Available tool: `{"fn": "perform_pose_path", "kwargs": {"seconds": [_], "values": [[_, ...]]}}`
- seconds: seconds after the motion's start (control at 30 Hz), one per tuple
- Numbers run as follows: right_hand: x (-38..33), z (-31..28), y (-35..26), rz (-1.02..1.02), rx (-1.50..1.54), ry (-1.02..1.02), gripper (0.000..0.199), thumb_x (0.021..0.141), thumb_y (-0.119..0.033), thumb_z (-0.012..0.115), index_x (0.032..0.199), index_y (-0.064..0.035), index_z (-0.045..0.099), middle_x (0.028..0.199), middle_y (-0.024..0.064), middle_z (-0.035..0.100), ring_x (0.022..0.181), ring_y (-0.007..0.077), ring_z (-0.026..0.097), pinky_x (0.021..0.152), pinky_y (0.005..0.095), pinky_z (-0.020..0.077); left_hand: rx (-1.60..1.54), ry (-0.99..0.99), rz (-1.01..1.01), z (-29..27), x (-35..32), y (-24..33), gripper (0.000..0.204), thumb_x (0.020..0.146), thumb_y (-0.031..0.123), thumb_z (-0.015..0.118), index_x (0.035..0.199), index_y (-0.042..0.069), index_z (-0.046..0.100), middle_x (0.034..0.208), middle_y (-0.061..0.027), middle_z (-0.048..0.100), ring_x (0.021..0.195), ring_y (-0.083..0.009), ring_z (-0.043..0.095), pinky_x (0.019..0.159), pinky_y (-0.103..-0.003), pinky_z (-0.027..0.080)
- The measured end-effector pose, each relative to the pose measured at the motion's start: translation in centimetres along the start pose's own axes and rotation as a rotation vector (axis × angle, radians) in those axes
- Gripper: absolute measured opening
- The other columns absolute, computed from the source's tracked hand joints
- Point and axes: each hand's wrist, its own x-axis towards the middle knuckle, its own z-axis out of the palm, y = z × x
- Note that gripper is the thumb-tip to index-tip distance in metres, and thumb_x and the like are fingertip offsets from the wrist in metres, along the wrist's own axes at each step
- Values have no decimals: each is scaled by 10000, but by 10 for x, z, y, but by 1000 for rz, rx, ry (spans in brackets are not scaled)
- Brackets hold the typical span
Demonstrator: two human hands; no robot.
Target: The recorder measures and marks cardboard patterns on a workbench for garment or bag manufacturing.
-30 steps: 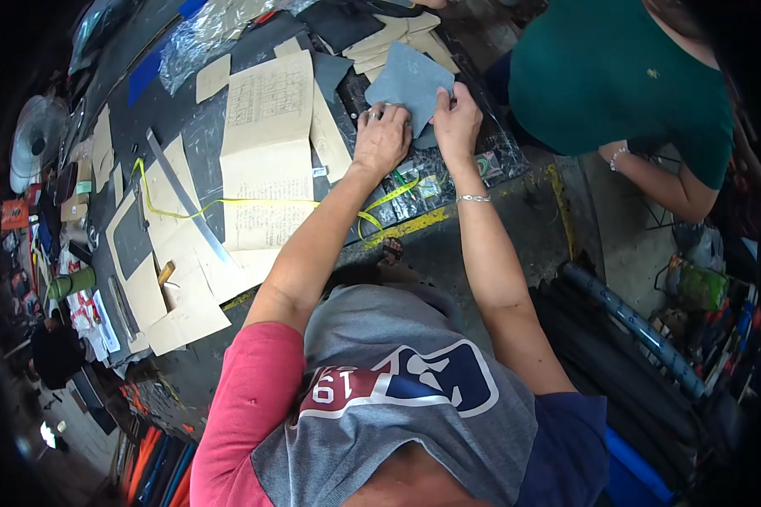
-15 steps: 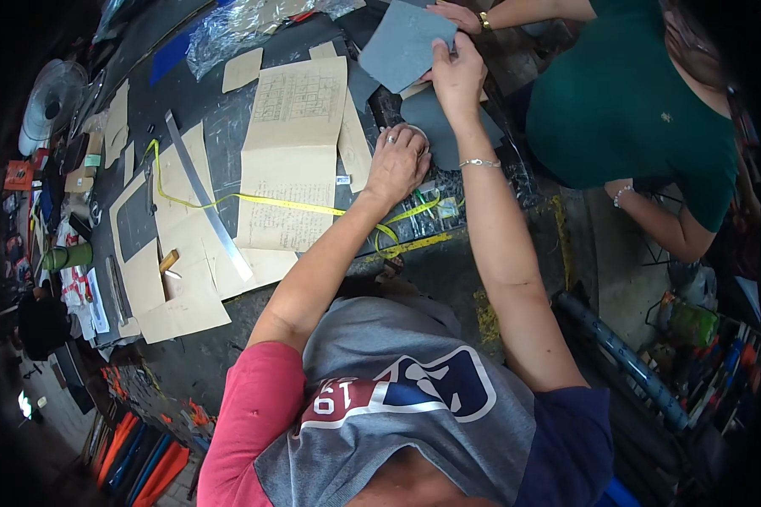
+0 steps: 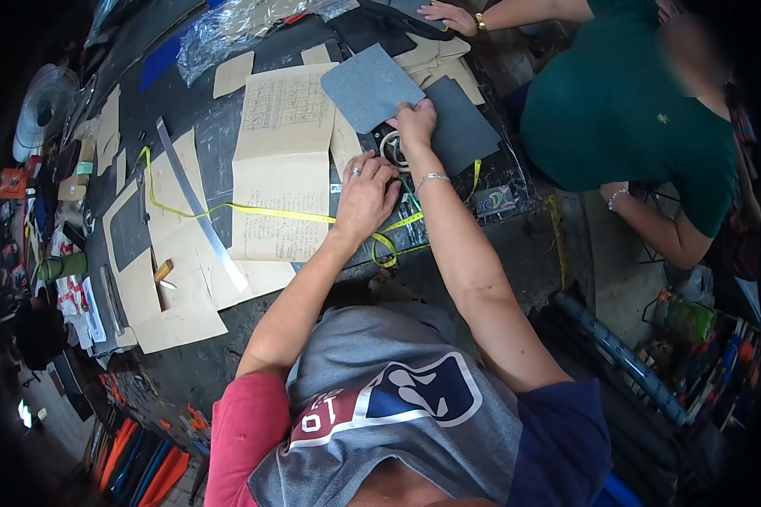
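My right hand (image 3: 416, 123) grips the near corner of a grey, round-cornered sheet (image 3: 368, 89), holding it above the table by the folded pattern paper. My left hand (image 3: 367, 194) lies palm down at the paper's right edge, fingers stretched out, with a ring on one finger. Just right of its fingertips is a roll of tape (image 3: 392, 149), partly hidden by my right hand. A yellow measuring tape (image 3: 283, 213) runs across the paper and under my left wrist area, curling near the table edge. A darker grey sheet (image 3: 458, 127) lies right of my right hand.
A person in a green top (image 3: 626, 118) is at the right, one hand (image 3: 450, 17) on the table's far side. Cardboard patterns (image 3: 182, 313), a metal ruler (image 3: 199, 198) and a wooden-handled tool (image 3: 164, 270) lie left. Clear plastic wrap (image 3: 228, 38) sits at the back.
My right hand has brought the grey sheet left and nearer to me. My left hand has slid slightly left and nearer, uncovering the tape roll. The darker grey sheet shows more fully.
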Motion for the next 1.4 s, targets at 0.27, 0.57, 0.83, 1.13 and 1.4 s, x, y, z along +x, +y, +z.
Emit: {"fn": "perform_pose_path", "kwargs": {"seconds": [0.27, 0.57, 0.83, 1.13, 1.4], "values": [[-29, -23, -21, -131, -260, -81, 552, 930, -65, 652, 1390, 103, 396, 1148, 214, 660, 820, 197, 697, 713, 315, 615, -39, 27, -32, -22, -21, 1, 161, 838, 118, 697, 980, 46, 668, 1104, -125, 623, 1228, -368, 506, 1079, -484, 366], [-198, -108, -25, -158, -317, -557, 153, 985, -89, 588, 1094, 3, 644, 888, 38, 688, 808, 93, 659, 699, 250, 537, -33, 8, -276, -83, -117, -2, 147, 865, 80, 688, 1002, 28, 674, 1111, -138, 633, 1221, -395, 523, 1050, -476, 400], [-297, -77, -13, -136, -517, -1084, 190, 924, -148, 660, 1077, -35, 665, 883, 122, 720, 735, 207, 692, 673, 331, 544, -53, 73, -472, -98, -180, 6, 119, 864, 47, 672, 979, 15, 664, 1104, -161, 632, 1207, -390, 544, 1024, -460, 431], [-302, -33, -5, -497, -599, -960, 131, 858, -77, 677, 971, -22, 641, 967, 143, 649, 978, 339, 609, 860, 414, 495, -31, 225, -658, -135, -232, -19, 109, 892, 71, 672, 986, 17, 661, 1121, -166, 622, 1209, -376, 547, 1015, -451, 442], [-328, -35, 6, -665, -783, -600, 272, 863, -52, 677, 1123, -10, 610, 1161, 149, 595, 1114, 351, 545, 964, 425, 450, -35, 236, -605, -176, -261, -66, 116, 913, 91, 669, 1004, 19, 671, 1156, -150, 626, 1187, -340, 574, 983, -407, 459]]}}
